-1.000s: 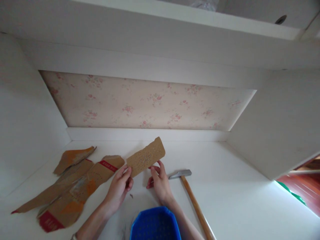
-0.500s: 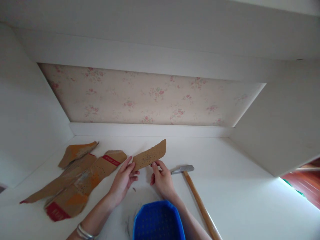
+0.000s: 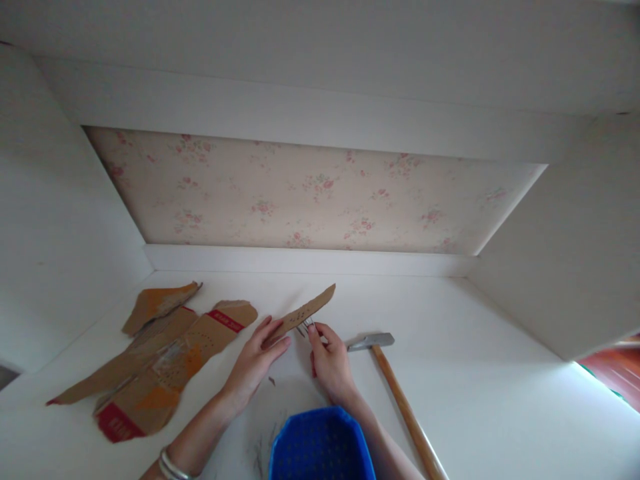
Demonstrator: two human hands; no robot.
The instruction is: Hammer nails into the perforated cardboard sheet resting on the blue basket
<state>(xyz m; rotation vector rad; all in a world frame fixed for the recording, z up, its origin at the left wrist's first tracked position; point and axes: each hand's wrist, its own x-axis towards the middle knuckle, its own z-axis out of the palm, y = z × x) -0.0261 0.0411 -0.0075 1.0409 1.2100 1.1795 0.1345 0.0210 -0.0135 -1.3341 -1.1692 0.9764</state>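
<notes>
A torn strip of brown cardboard (image 3: 311, 308), dotted with small holes, is held tilted above the white surface. My left hand (image 3: 250, 365) grips its near left end between thumb and fingers. Thin metal nails (image 3: 302, 329) stick out beneath the strip. My right hand (image 3: 331, 365) is closed in a pinch on one of these nails at the underside; how many it holds is hidden. Below and between my forearms sits a blue perforated plastic basket (image 3: 278, 443). To the right of my right hand lies a hammer (image 3: 397, 390) with a wooden handle and grey metal head.
Torn cardboard pieces (image 3: 173, 360) with red print and orange patches lie to the left. A small brown scrap (image 3: 272, 381) and dark marks are on the white surface (image 3: 480, 400). White panels enclose it on the sides and above, with floral wallpaper (image 3: 320, 200) behind.
The cardboard strip has tipped so that it is seen more edge-on, exposing the nails beneath. My right hand stays at its underside. The whole view has shifted slightly.
</notes>
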